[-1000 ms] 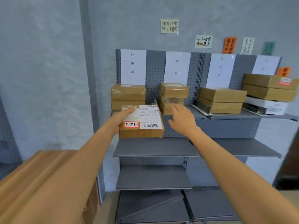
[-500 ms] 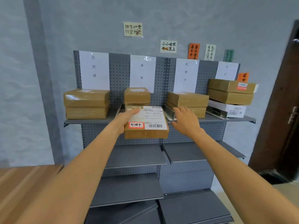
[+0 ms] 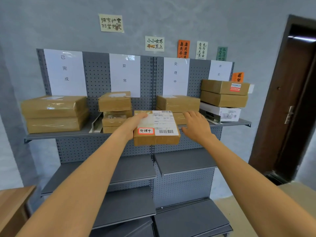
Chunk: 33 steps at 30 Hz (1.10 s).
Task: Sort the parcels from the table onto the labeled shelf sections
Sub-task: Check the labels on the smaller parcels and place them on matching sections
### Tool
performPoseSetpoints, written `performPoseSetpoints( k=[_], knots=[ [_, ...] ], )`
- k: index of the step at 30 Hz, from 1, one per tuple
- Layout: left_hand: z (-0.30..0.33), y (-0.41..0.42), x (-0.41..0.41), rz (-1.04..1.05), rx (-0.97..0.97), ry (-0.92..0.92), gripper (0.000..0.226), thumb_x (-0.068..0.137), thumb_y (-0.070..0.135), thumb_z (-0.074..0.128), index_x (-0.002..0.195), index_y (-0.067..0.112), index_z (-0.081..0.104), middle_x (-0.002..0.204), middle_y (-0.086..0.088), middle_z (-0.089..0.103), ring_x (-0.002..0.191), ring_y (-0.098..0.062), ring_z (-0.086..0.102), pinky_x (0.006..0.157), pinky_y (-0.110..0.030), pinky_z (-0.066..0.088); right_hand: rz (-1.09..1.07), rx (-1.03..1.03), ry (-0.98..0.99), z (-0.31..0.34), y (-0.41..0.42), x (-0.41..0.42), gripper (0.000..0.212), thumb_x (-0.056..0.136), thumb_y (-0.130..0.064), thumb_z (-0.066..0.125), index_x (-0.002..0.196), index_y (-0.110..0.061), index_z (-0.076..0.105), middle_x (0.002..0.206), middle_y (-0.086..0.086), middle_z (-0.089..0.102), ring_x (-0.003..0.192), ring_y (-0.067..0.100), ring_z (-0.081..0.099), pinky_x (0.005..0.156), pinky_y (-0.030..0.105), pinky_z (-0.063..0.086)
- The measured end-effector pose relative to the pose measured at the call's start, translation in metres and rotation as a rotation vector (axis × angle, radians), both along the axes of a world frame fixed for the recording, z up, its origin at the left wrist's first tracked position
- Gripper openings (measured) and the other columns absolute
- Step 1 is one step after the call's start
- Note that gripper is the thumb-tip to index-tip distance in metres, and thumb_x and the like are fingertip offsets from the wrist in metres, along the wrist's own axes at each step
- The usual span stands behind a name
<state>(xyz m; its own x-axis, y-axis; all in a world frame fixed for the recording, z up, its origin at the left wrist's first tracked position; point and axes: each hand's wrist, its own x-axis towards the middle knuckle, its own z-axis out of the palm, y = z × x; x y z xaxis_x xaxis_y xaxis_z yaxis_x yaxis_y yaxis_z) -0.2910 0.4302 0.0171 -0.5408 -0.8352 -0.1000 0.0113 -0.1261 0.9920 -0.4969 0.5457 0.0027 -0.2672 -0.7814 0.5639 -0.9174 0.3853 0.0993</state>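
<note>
My left hand [image 3: 132, 124] holds a brown parcel [image 3: 158, 139] by its left side, level, in front of the top shelf [image 3: 68, 134]. The parcel carries a white shipping label and a red-framed sticker reading 处理中. My right hand [image 3: 196, 124] hovers just right of the parcel with fingers spread, not touching it. Behind it lie two stacked brown parcels [image 3: 177, 103] under the paper sign 处理中 [image 3: 175, 76]. Further signs read 已完成 [image 3: 65, 71] and 异常 [image 3: 124, 74].
Two large parcels [image 3: 54, 113] sit in the far-left section, three small ones [image 3: 115, 110] in the second, brown and white boxes [image 3: 224, 98] at the right. Lower grey shelves [image 3: 183, 161] hold nothing. A wooden table corner [image 3: 13, 199] shows lower left, a dark door [image 3: 294, 100] on the right.
My view has swung right and come closer to the shelf. The parcel in my left hand now sits in front of the third section instead of the second. My right hand stays beside it.
</note>
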Motion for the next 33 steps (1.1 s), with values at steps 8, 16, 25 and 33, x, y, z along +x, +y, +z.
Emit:
performPoseSetpoints(
  k=[8,16,25,33],
  knots=[
    [0.007,-0.037,-0.065,-0.076,0.029,0.051,0.028,0.093,0.027,0.063,0.116,0.011,0.062,0.103,-0.011,0.073,0.083,-0.024,0.071,0.067,-0.034,0.060,-0.046,-0.013,0.016,0.010,-0.026,-0.054,0.050,0.089,-0.027,0.060,0.133,-0.010,0.046,0.133,0.008,0.052,0.124,0.027,0.045,0.103,0.034,0.036],
    [0.038,-0.093,-0.127,-0.097,0.001,0.096,0.025,0.093,0.023,0.063,0.115,0.011,0.061,0.095,-0.010,0.071,0.077,-0.022,0.070,0.054,-0.030,0.060,-0.080,-0.056,0.055,0.048,-0.084,-0.107,0.047,0.087,-0.021,0.059,0.131,-0.010,0.047,0.132,0.009,0.052,0.124,0.027,0.044,0.101,0.034,0.037],
    [0.056,-0.152,-0.173,-0.100,-0.015,0.119,0.028,0.094,0.023,0.061,0.120,0.012,0.060,0.102,-0.012,0.071,0.076,-0.022,0.070,0.051,-0.029,0.059,-0.104,-0.072,0.057,0.066,-0.136,-0.158,0.055,0.090,-0.025,0.057,0.140,-0.011,0.039,0.140,0.008,0.046,0.130,0.027,0.040,0.106,0.035,0.034],
    [0.058,-0.184,-0.216,-0.031,-0.034,0.119,0.030,0.095,0.022,0.060,0.123,0.012,0.058,0.108,-0.013,0.069,0.077,-0.021,0.068,0.053,-0.029,0.058,-0.050,-0.092,0.040,0.072,-0.175,-0.207,0.054,0.092,-0.024,0.055,0.141,-0.010,0.039,0.140,0.009,0.045,0.130,0.027,0.039,0.106,0.035,0.033]
  ],
)
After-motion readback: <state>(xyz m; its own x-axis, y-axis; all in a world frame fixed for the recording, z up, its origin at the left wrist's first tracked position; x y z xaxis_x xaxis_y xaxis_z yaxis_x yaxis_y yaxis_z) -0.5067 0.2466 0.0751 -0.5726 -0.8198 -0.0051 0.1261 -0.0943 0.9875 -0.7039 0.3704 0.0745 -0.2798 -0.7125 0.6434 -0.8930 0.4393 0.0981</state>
